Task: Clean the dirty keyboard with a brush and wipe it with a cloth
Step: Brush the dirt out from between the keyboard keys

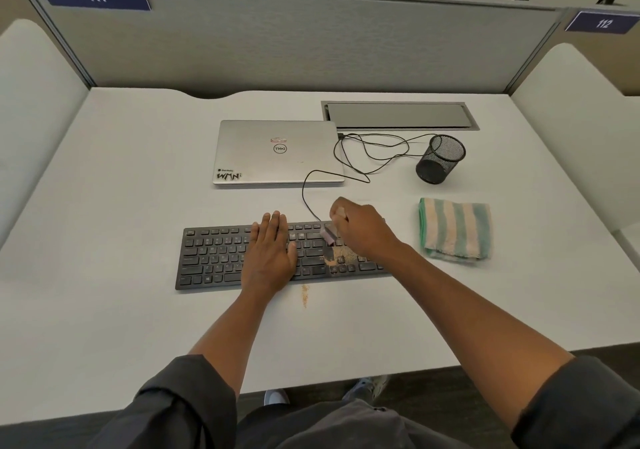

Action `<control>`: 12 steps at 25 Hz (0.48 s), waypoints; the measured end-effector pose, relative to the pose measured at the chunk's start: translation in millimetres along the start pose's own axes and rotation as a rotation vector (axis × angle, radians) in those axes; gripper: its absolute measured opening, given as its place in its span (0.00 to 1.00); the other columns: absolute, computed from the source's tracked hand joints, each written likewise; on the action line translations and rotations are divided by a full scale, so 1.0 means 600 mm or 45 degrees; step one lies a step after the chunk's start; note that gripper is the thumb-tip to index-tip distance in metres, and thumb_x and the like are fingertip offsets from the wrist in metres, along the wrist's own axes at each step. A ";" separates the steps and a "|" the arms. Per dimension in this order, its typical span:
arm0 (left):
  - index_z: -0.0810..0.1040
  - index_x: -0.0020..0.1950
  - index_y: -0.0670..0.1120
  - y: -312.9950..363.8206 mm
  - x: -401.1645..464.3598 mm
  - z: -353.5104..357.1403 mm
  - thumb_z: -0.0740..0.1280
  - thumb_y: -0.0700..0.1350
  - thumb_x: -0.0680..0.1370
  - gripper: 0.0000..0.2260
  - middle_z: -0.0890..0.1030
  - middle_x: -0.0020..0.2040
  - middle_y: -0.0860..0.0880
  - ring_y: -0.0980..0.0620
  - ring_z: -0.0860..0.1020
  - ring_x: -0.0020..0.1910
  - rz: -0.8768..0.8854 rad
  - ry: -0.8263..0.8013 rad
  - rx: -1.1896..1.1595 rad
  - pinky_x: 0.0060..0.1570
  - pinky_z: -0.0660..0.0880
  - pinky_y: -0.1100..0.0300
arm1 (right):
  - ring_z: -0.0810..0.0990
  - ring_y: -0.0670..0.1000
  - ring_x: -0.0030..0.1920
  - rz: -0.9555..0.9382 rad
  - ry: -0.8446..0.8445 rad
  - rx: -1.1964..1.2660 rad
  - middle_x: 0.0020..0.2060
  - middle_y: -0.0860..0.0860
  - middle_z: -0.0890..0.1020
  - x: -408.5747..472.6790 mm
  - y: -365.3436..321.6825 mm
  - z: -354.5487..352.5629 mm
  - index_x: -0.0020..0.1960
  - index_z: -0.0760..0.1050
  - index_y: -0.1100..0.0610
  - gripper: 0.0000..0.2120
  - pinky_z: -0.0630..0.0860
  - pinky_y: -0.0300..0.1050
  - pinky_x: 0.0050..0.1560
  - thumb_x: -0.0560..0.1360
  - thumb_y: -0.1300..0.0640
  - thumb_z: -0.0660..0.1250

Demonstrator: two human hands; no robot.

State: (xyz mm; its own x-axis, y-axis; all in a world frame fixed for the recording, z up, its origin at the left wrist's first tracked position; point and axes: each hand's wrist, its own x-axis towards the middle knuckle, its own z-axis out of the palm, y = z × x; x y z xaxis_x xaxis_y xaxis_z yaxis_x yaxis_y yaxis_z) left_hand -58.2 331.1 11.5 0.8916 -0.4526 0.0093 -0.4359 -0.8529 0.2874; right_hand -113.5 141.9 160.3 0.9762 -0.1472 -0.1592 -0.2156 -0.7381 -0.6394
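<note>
Both my forearms reach forward over the white desk (138, 206), sleeves pushed up near the elbows. My left hand (270, 251) lies palm down on the middle of the black keyboard (214, 254), wrist at its near edge, fingers straight and close together, pointing away from me and pressing flat on the keys; the thumb sticks out to the right. It holds nothing.

My right hand (363, 228) comes in from the right, hovering over the right part of the keyboard with the knuckles turned up. Its fingers are curled around the handle of a small brush (329, 234), whose head points down and to the left, onto the keys just beside my left thumb. The brush is blurred, so I cannot tell how its bristles sit. Tan crumbs (337, 258) lie on the keys right under it, and a thin streak of the same crumbs lies on the desk just in front of the keyboard.

The striped cloth (455, 228) lies folded on the desk to the right of my right hand, apart from the keyboard, untouched.
</note>
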 end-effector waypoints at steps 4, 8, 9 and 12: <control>0.51 0.83 0.42 0.000 0.001 0.001 0.41 0.56 0.80 0.33 0.53 0.83 0.43 0.46 0.49 0.82 -0.002 -0.003 -0.001 0.80 0.41 0.49 | 0.74 0.52 0.34 -0.142 -0.165 -0.164 0.38 0.55 0.78 -0.044 -0.002 0.008 0.53 0.74 0.64 0.07 0.65 0.31 0.31 0.81 0.62 0.59; 0.52 0.83 0.41 -0.001 0.002 0.001 0.41 0.56 0.80 0.33 0.54 0.83 0.43 0.45 0.49 0.82 -0.004 -0.004 0.001 0.80 0.43 0.49 | 0.76 0.53 0.39 -0.108 -0.182 -0.202 0.42 0.55 0.80 -0.056 0.013 0.005 0.53 0.75 0.61 0.08 0.65 0.31 0.33 0.81 0.60 0.59; 0.52 0.83 0.41 -0.002 0.002 0.001 0.41 0.56 0.80 0.34 0.54 0.83 0.43 0.45 0.49 0.82 -0.003 -0.002 0.000 0.80 0.43 0.49 | 0.76 0.51 0.37 -0.085 -0.136 -0.130 0.41 0.55 0.81 -0.052 0.013 0.003 0.53 0.75 0.61 0.07 0.66 0.32 0.33 0.81 0.61 0.59; 0.51 0.83 0.41 -0.001 0.001 0.001 0.40 0.57 0.80 0.34 0.53 0.83 0.43 0.46 0.49 0.82 0.002 -0.011 0.003 0.80 0.42 0.49 | 0.75 0.54 0.37 -0.075 -0.074 -0.031 0.41 0.60 0.82 -0.040 0.008 0.001 0.52 0.75 0.65 0.08 0.68 0.32 0.34 0.81 0.63 0.58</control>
State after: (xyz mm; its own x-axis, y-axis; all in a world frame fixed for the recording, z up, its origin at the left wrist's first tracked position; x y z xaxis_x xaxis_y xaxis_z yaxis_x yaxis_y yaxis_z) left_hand -57.3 331.4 10.8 0.8900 -0.4560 0.0014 -0.4374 -0.8529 0.2849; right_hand -138.1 142.5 160.6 0.9840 -0.0650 -0.1656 -0.1563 -0.7604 -0.6303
